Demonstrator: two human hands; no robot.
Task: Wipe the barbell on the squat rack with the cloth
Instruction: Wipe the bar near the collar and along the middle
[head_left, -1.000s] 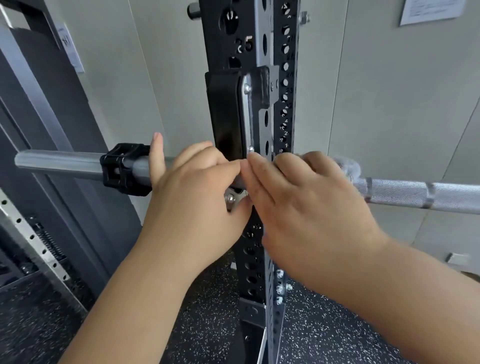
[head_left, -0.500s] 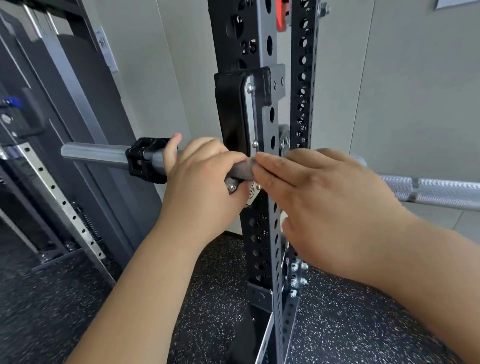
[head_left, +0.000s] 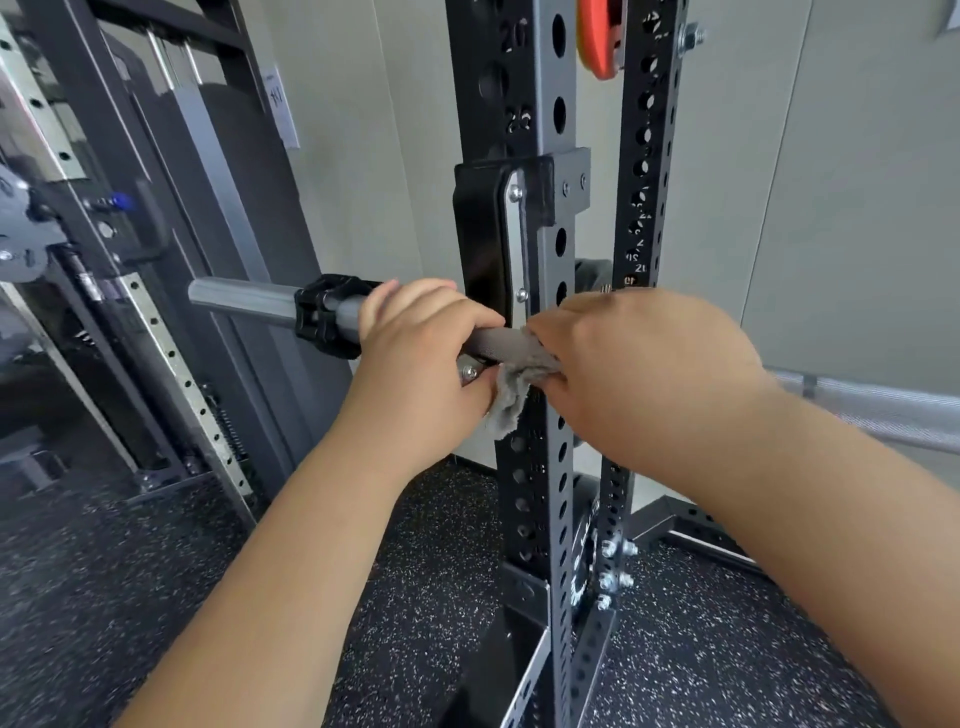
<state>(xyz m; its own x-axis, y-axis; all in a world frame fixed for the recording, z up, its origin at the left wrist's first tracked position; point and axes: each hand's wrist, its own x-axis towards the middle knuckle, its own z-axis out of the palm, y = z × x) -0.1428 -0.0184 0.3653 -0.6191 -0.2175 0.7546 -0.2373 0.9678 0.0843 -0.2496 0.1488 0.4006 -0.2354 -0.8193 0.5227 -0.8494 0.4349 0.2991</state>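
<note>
Barbell (head_left: 239, 299) lies horizontal across the squat rack (head_left: 535, 467), seated in the black J-hook (head_left: 478, 234) on the front upright. Its smooth sleeve end sticks out to the left, and its knurled shaft (head_left: 883, 410) runs off to the right edge, blurred there. A black collar clamp (head_left: 324, 322) sits on the sleeve, just left of the left hand (head_left: 415, 358). The left hand's fingers are curled over the top of the bar and the thumb is tucked below, so it grips the sleeve between the collar and the J-hook. The right hand (head_left: 639, 374) is just beside it, at the rack upright, with its fingers curled down over the bar and clamped on the grey cloth (head_left: 511, 387). The cloth is bunched around the bar under the right fingers, and a ragged loose end hangs down between the two hands, in front of the upright. Whether the left thumb touches the cloth cannot be told. Both forearms reach in from the bottom of the frame. A second perforated upright (head_left: 644, 156) stands behind the first, with an orange part (head_left: 597, 36) between them near the top. The speckled black rubber floor (head_left: 156, 597) lies below, a pale panel wall (head_left: 857, 208) stands behind, and another machine frame (head_left: 171, 338) is at left.
</note>
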